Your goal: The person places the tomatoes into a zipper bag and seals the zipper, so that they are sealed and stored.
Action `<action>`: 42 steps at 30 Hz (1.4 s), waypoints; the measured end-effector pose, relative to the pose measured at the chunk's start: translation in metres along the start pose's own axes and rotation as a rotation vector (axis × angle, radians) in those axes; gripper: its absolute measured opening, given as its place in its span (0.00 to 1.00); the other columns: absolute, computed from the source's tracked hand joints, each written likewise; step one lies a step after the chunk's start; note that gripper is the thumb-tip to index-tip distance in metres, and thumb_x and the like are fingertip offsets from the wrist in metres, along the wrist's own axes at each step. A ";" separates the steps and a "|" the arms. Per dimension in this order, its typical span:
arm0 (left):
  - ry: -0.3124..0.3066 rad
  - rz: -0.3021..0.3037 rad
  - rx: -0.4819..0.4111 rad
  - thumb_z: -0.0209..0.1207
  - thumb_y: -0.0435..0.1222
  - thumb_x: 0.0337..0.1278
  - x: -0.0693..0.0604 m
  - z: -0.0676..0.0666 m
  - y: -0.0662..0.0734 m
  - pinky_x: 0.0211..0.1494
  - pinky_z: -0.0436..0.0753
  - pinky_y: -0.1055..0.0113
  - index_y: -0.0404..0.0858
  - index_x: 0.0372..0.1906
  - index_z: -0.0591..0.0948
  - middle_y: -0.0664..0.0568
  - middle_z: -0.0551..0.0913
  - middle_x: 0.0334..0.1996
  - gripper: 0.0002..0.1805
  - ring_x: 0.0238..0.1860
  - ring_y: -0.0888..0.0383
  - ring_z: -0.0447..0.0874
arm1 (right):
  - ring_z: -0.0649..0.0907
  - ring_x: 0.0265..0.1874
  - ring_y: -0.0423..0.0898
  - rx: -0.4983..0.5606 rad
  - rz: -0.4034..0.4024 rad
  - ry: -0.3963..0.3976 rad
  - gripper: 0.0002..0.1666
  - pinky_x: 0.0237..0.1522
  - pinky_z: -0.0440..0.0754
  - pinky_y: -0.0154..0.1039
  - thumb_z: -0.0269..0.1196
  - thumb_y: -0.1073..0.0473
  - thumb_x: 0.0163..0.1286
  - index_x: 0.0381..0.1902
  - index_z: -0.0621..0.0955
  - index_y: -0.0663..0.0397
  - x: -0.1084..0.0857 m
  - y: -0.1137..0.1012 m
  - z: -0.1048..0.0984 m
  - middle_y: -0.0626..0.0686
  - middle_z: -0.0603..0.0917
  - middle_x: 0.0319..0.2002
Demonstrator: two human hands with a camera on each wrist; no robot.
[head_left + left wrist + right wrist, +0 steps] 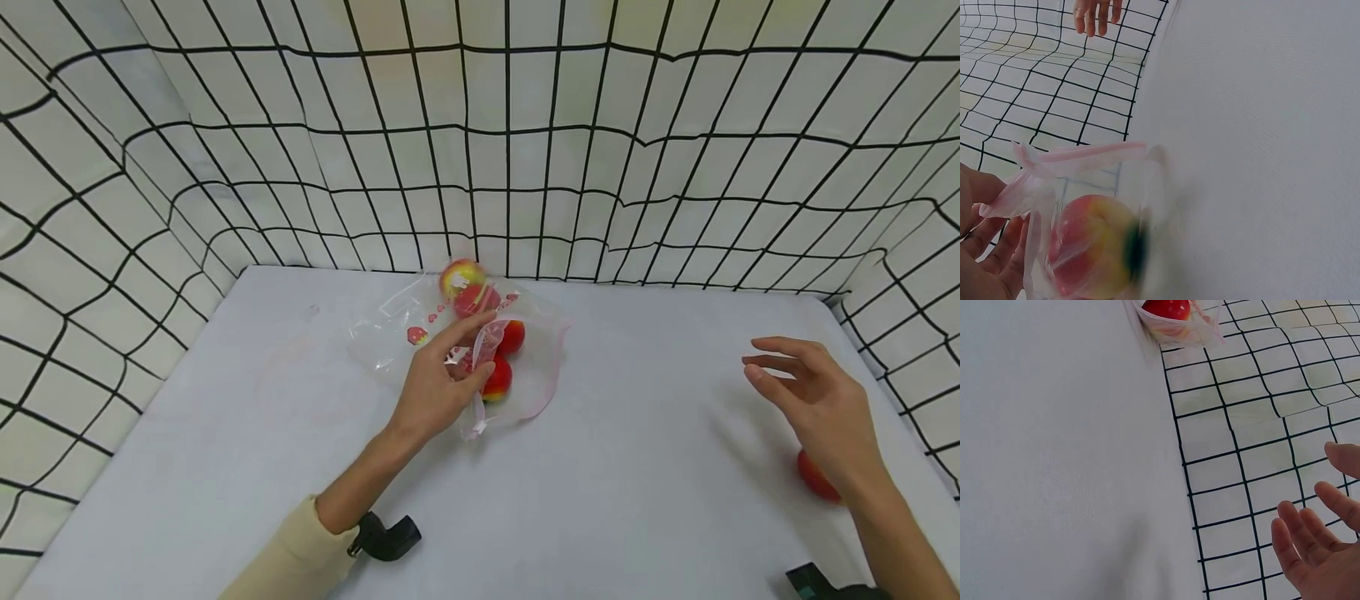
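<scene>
So in the right wrist view, the right hand [1322, 559] pokes in at the lower right, partly cut off by the edge. Fingers are loosely bent and spread, thumb well apart from them, all in front of a black grid net [1237, 450] with pale sheeting [1213, 440] behind it. The white worktop [1066, 425] fills pretty much the whole left side, with a soft blurry shadow [1125, 550] toward the bottom. Up top there's a see-through plastic bag [1188, 332] with a pinkish edge and a shiny red fruit [1169, 307] in it, both cropped by the frame. Bag's well apart from the hand.
</scene>
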State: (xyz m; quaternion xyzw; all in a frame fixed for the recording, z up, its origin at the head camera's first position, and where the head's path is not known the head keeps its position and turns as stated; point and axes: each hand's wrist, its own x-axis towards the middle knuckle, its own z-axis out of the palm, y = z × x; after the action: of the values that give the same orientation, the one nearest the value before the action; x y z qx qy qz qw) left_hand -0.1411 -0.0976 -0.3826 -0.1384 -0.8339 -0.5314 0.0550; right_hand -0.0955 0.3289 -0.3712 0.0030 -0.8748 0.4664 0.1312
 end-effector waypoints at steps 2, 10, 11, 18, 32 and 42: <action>-0.001 -0.001 0.004 0.70 0.32 0.61 0.000 0.000 0.000 0.45 0.87 0.73 0.58 0.73 0.75 0.52 0.83 0.60 0.37 0.56 0.54 0.81 | 0.84 0.50 0.21 -0.006 0.000 0.005 0.25 0.48 0.78 0.13 0.67 0.63 0.73 0.66 0.79 0.52 0.000 0.001 -0.002 0.35 0.78 0.57; 0.001 0.000 0.013 0.70 0.32 0.61 -0.001 -0.002 0.000 0.45 0.87 0.72 0.59 0.73 0.75 0.53 0.83 0.61 0.37 0.57 0.54 0.81 | 0.81 0.50 0.19 -0.038 0.028 0.038 0.23 0.47 0.76 0.10 0.68 0.61 0.72 0.64 0.80 0.51 -0.002 0.007 -0.011 0.32 0.76 0.56; 0.001 -0.001 0.012 0.70 0.32 0.61 -0.001 -0.003 0.000 0.45 0.88 0.72 0.59 0.73 0.74 0.53 0.83 0.61 0.37 0.57 0.54 0.81 | 0.81 0.50 0.19 -0.038 0.033 0.041 0.23 0.47 0.76 0.10 0.68 0.61 0.72 0.64 0.80 0.51 -0.002 0.009 -0.013 0.31 0.76 0.56; -0.003 -0.006 0.012 0.70 0.32 0.61 -0.001 -0.003 0.002 0.46 0.87 0.71 0.58 0.73 0.74 0.53 0.82 0.61 0.37 0.57 0.54 0.81 | 0.79 0.47 0.18 -0.058 0.078 0.057 0.23 0.42 0.75 0.10 0.68 0.59 0.72 0.64 0.80 0.45 -0.005 0.019 -0.028 0.25 0.78 0.53; -0.020 -0.004 -0.008 0.70 0.32 0.60 -0.001 -0.002 0.000 0.46 0.88 0.72 0.59 0.73 0.74 0.52 0.82 0.60 0.38 0.57 0.54 0.80 | 0.70 0.45 0.18 -0.240 0.152 0.030 0.26 0.41 0.68 0.06 0.65 0.49 0.75 0.68 0.75 0.42 -0.016 0.047 -0.047 0.21 0.70 0.52; -0.019 -0.003 -0.007 0.70 0.32 0.60 0.000 -0.002 0.000 0.48 0.88 0.70 0.60 0.73 0.74 0.54 0.82 0.61 0.39 0.58 0.54 0.80 | 0.72 0.64 0.54 -0.336 0.309 -0.082 0.42 0.59 0.75 0.16 0.61 0.38 0.76 0.78 0.64 0.52 -0.021 0.067 -0.059 0.55 0.73 0.67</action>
State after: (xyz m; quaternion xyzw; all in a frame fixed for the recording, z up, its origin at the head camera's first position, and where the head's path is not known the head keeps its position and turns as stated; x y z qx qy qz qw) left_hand -0.1413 -0.0993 -0.3814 -0.1424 -0.8327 -0.5331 0.0459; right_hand -0.0708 0.4121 -0.3996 -0.1340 -0.9348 0.3283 0.0211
